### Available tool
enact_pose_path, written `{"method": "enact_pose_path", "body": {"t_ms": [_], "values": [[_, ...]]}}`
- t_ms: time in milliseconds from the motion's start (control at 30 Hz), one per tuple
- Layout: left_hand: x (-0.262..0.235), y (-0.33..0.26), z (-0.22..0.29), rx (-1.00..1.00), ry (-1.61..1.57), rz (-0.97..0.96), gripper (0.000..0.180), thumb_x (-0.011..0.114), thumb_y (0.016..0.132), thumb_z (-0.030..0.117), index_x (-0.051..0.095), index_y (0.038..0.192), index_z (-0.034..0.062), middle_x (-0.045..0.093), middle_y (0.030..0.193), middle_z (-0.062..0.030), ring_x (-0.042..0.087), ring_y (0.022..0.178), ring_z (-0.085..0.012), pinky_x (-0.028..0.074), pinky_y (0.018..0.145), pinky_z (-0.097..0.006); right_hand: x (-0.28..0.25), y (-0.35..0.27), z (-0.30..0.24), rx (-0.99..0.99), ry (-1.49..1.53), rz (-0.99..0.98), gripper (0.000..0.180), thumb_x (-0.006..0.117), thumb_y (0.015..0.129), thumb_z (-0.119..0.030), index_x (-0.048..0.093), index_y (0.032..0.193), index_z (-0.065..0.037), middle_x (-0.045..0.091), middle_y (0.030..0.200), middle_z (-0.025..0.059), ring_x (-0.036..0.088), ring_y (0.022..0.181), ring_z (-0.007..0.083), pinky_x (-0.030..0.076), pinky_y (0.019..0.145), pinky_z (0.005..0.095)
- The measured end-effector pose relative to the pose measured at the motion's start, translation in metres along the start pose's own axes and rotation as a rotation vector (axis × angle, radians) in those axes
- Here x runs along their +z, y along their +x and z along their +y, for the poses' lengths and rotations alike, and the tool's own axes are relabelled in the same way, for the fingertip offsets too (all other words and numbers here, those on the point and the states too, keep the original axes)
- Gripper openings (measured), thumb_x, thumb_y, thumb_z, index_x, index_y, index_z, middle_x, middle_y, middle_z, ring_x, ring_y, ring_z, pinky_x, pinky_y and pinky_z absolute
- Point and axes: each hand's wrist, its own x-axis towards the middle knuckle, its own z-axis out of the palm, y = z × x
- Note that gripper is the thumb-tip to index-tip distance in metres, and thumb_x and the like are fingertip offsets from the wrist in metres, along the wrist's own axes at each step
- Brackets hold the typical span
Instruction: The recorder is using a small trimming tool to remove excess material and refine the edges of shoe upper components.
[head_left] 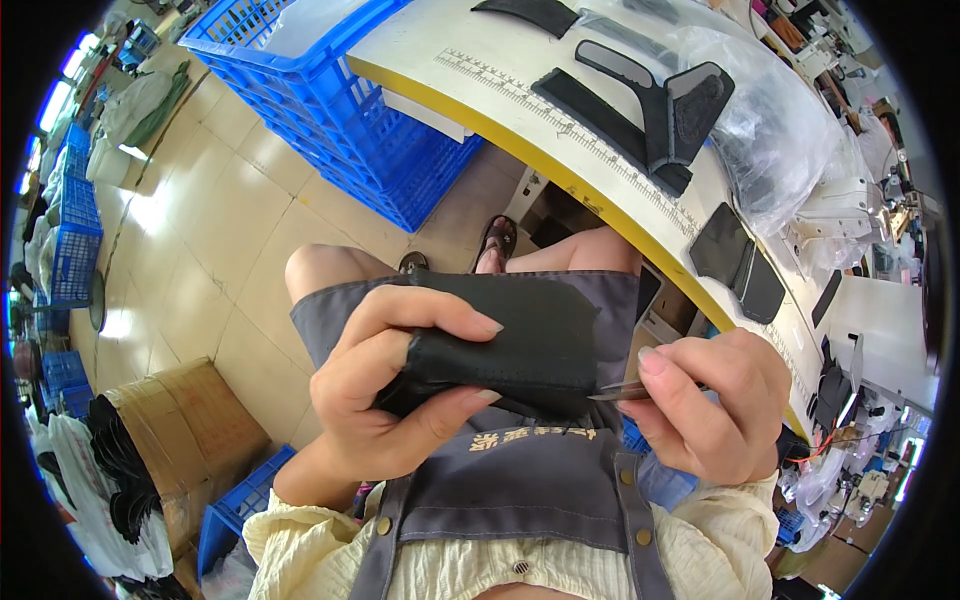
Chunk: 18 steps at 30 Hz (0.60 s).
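In front of my lap, my left hand (385, 375) is closed around a black, leather-like sewn piece (520, 325). Its thumb lies below the stitched seam and its index finger presses on the upper face. The piece hangs above the grey apron (520, 490). My right hand (710, 405) pinches a small pointed metal tool (620, 391) with two thin prongs, snips or tweezers; I cannot tell which. Its tips are at the lower right corner of the piece, by the seam's end. Most of the tool is hidden inside my right hand.
A white worktable (480, 75) with a printed ruler and yellow edge curves along the right. On it lie a black branched part (655, 110), more dark pieces (735, 260) and clear plastic (775, 150). A blue crate (370, 140) stands ahead; a cardboard box (190, 430) is at left.
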Motion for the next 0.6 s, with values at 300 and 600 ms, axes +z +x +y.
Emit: {"method": "enact_pose_path", "body": {"t_ms": [300,600], "values": [[0.0,-0.001,-0.006,0.122,0.011,-0.002,0.025,0.076,0.069,-0.002,0.051,0.071,-0.0043,0.059,0.103,-0.0238,0.061,0.09,-0.0266,0.05,0.079,-0.034,-0.004,-0.002,0.001,-0.022,-0.023,0.001,0.021,0.067,0.072,-0.012,0.068,0.093,-0.012,0.057,0.076,0.0023,0.046,0.049,0.0096,0.027,0.041,0.0201],[0.003,-0.001,-0.007,0.122,-0.035,0.023,0.025,0.075,0.07,-0.003,0.05,0.072,-0.0047,0.058,0.103,-0.0245,0.061,0.089,-0.0262,0.05,0.079,-0.033,-0.002,-0.004,0.0,-0.02,-0.045,0.008,0.023,0.067,0.071,-0.012,0.068,0.093,-0.013,0.056,0.075,0.0016,0.046,0.049,0.0095,0.026,0.04,0.0202]]}}
